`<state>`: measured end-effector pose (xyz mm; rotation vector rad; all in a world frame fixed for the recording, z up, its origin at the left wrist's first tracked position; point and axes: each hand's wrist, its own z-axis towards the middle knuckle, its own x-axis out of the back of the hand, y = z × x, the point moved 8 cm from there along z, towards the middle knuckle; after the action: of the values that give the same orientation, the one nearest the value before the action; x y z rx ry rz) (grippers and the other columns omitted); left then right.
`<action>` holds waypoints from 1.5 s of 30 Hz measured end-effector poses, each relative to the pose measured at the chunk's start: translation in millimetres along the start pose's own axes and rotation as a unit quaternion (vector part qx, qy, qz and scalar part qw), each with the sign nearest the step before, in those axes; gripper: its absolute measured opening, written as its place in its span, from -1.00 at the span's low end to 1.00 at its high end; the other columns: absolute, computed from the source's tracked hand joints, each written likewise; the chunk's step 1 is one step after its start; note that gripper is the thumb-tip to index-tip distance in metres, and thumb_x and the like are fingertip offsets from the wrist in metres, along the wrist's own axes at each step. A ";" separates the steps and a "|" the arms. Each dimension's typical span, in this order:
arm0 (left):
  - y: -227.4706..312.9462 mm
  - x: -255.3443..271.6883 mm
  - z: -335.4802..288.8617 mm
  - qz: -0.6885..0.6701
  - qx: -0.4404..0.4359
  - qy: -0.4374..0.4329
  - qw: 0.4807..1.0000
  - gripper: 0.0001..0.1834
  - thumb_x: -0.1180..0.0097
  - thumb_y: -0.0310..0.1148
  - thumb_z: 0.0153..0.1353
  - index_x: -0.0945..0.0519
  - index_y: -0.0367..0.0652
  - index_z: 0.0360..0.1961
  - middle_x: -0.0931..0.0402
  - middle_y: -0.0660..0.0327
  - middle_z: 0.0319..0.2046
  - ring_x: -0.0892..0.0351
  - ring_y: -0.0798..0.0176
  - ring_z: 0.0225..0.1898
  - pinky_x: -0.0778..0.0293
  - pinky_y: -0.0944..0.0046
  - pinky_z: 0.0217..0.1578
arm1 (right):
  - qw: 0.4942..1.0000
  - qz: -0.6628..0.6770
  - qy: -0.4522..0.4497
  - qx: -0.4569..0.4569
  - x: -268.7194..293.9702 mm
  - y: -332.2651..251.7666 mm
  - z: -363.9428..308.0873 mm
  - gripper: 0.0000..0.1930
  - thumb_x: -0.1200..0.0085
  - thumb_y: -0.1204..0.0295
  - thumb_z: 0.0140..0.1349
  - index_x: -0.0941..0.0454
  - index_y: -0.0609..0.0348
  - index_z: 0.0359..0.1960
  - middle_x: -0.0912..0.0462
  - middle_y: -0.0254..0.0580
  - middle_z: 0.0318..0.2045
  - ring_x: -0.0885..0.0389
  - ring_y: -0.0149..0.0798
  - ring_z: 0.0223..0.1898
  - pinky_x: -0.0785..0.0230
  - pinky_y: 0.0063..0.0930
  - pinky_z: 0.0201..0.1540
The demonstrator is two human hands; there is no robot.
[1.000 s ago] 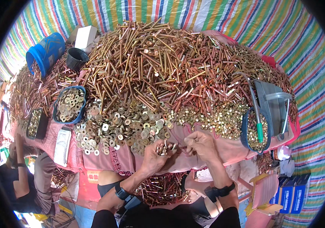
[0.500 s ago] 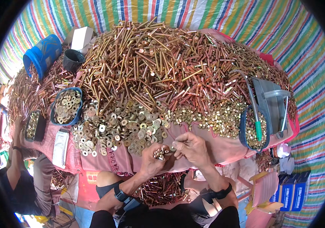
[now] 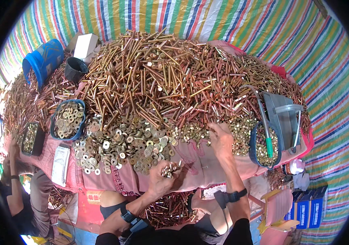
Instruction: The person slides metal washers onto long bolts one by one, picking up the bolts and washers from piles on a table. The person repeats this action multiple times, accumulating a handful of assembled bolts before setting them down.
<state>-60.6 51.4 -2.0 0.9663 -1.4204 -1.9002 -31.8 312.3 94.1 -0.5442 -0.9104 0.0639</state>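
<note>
Since half a second ago the right hand (image 3: 221, 136) has left the left hand and reached forward to the small nuts (image 3: 195, 131) at the foot of the heap; its fingers curl down onto them, and whether they pinch anything cannot be told. Left hand (image 3: 161, 176) stays back near the counter's (image 3: 207, 165) front edge, closed around a bundle of short bolts (image 3: 170, 168) held upright, heads showing.

Edges: the pink-covered counter is loaded almost to its rim. One bare strip of pink cloth lies between the two hands, along the front edge; that is the only free working room. The heap of long bolts (image 3: 162, 77) fills the middle and back. Washers (image 3: 121, 145) spread from the heap to the front left edge.

Count: two blue tubs on the counter, one of washers (image 3: 68, 119) at left, one of nuts (image 3: 265, 145) at right with a green-handled tool standing in it. One blue bucket (image 3: 44, 61) and one black cup (image 3: 75, 69) at back left. One grey dustpan (image 3: 282, 116) at right. Another person's arm (image 3: 15, 183) shows at the left edge.
</note>
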 end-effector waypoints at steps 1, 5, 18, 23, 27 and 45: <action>1.4 -1.2 0.4 -0.030 0.000 -0.004 1.000 -0.83 -0.28 -0.71 0.27 -0.62 -0.32 -0.15 -0.73 0.19 -0.18 -0.68 0.40 -0.20 -0.62 0.34 -0.12 | 0.999 -0.027 -0.002 0.037 -7.8 -2.7 3.0 -0.67 -0.29 0.65 0.21 -0.73 0.10 0.01 -0.61 -0.07 -0.25 -0.71 -0.08 -0.33 -0.57 -0.25 -0.31; 0.7 0.2 0.7 -0.016 0.033 0.015 0.999 -0.81 -0.29 -0.59 0.23 -0.64 -0.31 -0.13 -0.66 0.28 -0.37 -0.59 0.47 -0.31 -0.53 0.38 -0.25 | 0.995 -0.062 -0.076 0.031 -50.4 8.5 16.3 -0.61 -0.27 0.67 0.19 -0.74 -0.01 0.03 -0.58 -0.07 -0.29 -0.63 -0.04 -0.37 -0.50 -0.17 -0.33; 15.5 -3.3 2.5 -0.011 -0.012 -0.007 1.000 -0.77 -0.16 -0.64 0.13 -0.67 -0.32 -0.16 -0.71 0.19 -0.32 -0.63 0.40 -0.31 -0.52 0.34 -0.24 | 0.872 0.417 -0.177 -0.187 12.0 -58.5 -22.6 -0.83 -0.28 0.39 0.43 -0.68 0.23 -0.08 -0.72 -0.26 -0.40 -0.69 -0.47 -0.45 -0.52 -0.59 -0.46; 21.5 -7.7 4.4 0.027 -0.045 -0.023 0.998 -0.77 -0.17 -0.59 0.11 -0.69 -0.31 -0.18 -0.72 0.13 -0.30 -0.67 0.31 -0.28 -0.54 0.29 -0.20 | 0.866 0.415 -0.187 -0.206 4.3 -66.7 -39.2 -0.85 -0.29 0.41 0.41 -0.67 0.22 -0.11 -0.72 -0.28 -0.42 -0.73 -0.45 -0.42 -0.56 -0.62 -0.47; 24.2 -9.0 4.4 0.026 -0.017 -0.041 0.999 -0.78 -0.17 -0.55 0.10 -0.70 -0.30 -0.20 -0.72 0.11 -0.25 -0.69 0.27 -0.24 -0.55 0.28 -0.17 | 0.949 0.269 -0.145 -0.075 24.8 -87.4 -36.8 -0.79 -0.37 0.42 0.32 -0.66 0.25 -0.12 -0.70 -0.27 -0.47 -0.69 -0.43 -0.44 -0.53 -0.44 -0.41; 21.3 25.3 6.2 -0.053 0.140 0.159 0.976 -0.80 -0.47 -0.51 0.25 -0.60 -0.21 -0.28 -0.64 0.31 -0.44 -0.61 0.47 -0.43 -0.57 0.39 -0.35 | 0.979 0.139 -0.109 0.104 40.8 -131.7 -45.5 -0.71 -0.36 0.45 0.28 -0.63 0.26 -0.01 -0.66 -0.03 -0.31 -0.67 0.02 -0.34 -0.51 -0.21 -0.27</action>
<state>-79.8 29.0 14.3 1.4359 -1.4881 -1.5503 5.5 190.7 164.2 -0.4708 -1.0221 0.4766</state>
